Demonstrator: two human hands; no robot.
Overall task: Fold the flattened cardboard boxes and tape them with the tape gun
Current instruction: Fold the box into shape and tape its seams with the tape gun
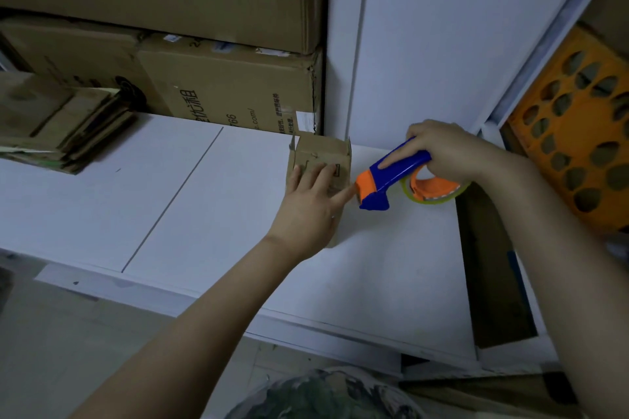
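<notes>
Box (335,155) small, folded; left hand (308,204) lies flat on it, fingers straight. Right hand (442,150) grips tape gun (391,177) just right of box, nose near left index fingertip. Risk: tape snags finger, or light box slides and flaps spring open

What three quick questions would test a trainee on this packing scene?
1. True or false: the right hand grips the tape gun.
2. On which side of the small box does the stack of flattened boxes lie?
3. The left hand lays straight fingers on: A the orange crate; B the small box; C the stack of flattened boxes.
Key: 1 true; 2 the person's left; 3 B.
</notes>
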